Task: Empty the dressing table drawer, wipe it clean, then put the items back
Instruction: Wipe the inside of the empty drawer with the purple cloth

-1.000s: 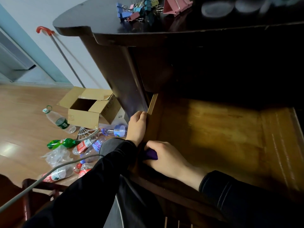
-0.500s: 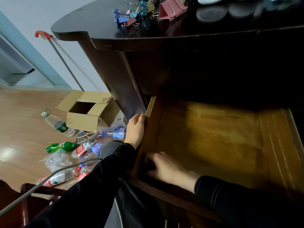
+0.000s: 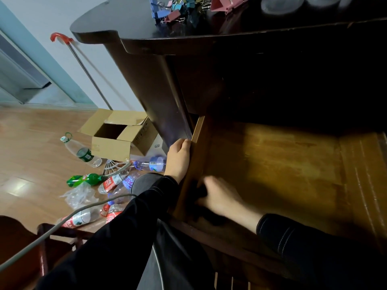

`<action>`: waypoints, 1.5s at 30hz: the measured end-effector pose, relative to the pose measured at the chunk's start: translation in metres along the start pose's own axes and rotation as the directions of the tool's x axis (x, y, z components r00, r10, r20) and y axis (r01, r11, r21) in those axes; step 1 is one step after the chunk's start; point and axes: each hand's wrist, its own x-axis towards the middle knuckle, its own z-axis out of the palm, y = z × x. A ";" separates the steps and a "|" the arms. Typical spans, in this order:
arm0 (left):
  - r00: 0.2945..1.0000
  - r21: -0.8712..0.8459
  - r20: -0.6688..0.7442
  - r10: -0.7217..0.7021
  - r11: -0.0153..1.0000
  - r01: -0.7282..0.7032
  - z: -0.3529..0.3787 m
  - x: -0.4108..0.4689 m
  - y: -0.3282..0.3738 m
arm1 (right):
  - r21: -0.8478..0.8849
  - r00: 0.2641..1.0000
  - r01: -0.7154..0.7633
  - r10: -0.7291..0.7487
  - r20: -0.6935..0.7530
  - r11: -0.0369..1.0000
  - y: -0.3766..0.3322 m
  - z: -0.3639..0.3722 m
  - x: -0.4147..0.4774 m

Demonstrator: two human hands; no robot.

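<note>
Gripping the left wall of the pulled-out drawer with the left hand, fingers curled over its top edge beside the dark dressing table. Pressing the right hand into the drawer's near-left corner, blurred, fingers bent around something dark; cannot tell what. Lying on the tabletop above: coloured binder clips.

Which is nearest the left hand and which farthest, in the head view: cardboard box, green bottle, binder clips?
From the left hand:
1. Cardboard box, on the floor just to its left.
2. Green bottle, farther left on the floor.
3. Binder clips, up on the tabletop.
</note>
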 end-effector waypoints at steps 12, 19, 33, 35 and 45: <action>1.000 0.023 0.003 -0.006 1.000 0.006 0.000 -0.002 0.002 | 0.129 0.971 0.026 -0.055 0.232 0.991 -0.002 0.010 -0.017; 1.000 0.015 0.005 -0.008 1.000 0.008 0.000 -0.002 0.001 | 0.479 0.934 0.075 -0.229 0.273 0.874 -0.014 -0.015 -0.020; 1.000 0.013 -0.023 0.009 1.000 -0.009 0.002 0.003 -0.004 | 0.554 0.920 0.169 -0.332 0.208 0.815 -0.021 -0.013 -0.027; 1.000 0.024 -0.026 0.010 1.000 -0.010 0.002 0.003 -0.004 | 0.462 0.927 0.160 -0.293 0.233 0.872 -0.017 -0.004 -0.026; 1.000 -0.010 -0.028 0.010 1.000 -0.011 0.002 0.006 -0.008 | 0.292 0.987 -0.160 0.162 0.020 0.943 0.015 -0.006 0.033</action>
